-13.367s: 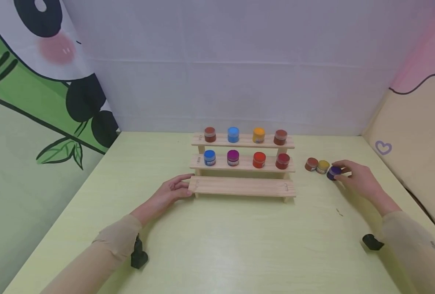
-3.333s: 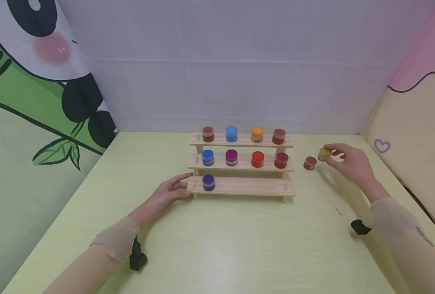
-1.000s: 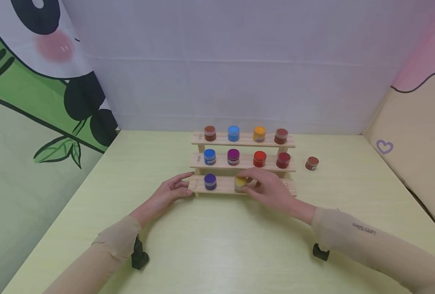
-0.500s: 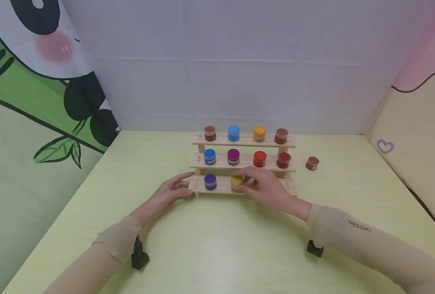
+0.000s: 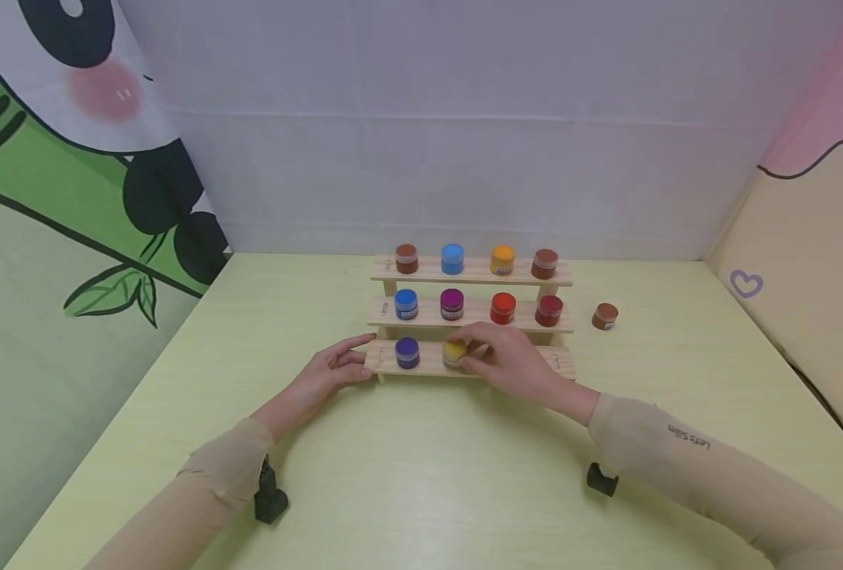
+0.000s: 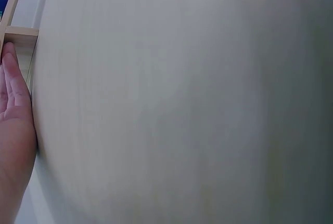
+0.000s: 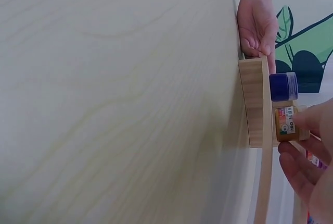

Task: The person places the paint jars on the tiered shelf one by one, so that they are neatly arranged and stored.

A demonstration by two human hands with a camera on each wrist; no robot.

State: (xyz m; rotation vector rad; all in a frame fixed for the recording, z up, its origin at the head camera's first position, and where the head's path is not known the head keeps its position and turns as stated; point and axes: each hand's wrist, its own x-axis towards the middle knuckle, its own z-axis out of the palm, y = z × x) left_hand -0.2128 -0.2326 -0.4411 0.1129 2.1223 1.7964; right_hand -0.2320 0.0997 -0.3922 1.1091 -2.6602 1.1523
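My right hand (image 5: 510, 360) pinches a yellow paint jar (image 5: 452, 354) by its lid and side, upright at the lowest step of a three-step wooden rack (image 5: 421, 369). In the right wrist view, the jar's label (image 7: 286, 121) faces the camera and the base is against or just over the board. To its left stands a dark purple paint jar (image 5: 408, 354). My left hand (image 5: 324, 374) holds the left end of that lowest step, thumb at the front and index finger farther back. The left wrist view catches its fingers (image 6: 15, 81) beside a rack leg.
Blue, magenta, red and dark red jars (image 5: 503, 309) stand along the middle step. The top step bears brown, light blue, orange and reddish-brown jars (image 5: 544, 264). One brown jar (image 5: 605, 317) sits on the table (image 5: 428, 475) right of the rack. A pale cloth wall (image 5: 464, 174) rises behind.
Earlier the purple jar went from the table to the lowest step. My right hand then brought the yellow jar over from the right and has just shifted it slightly left. My left hand stays put.
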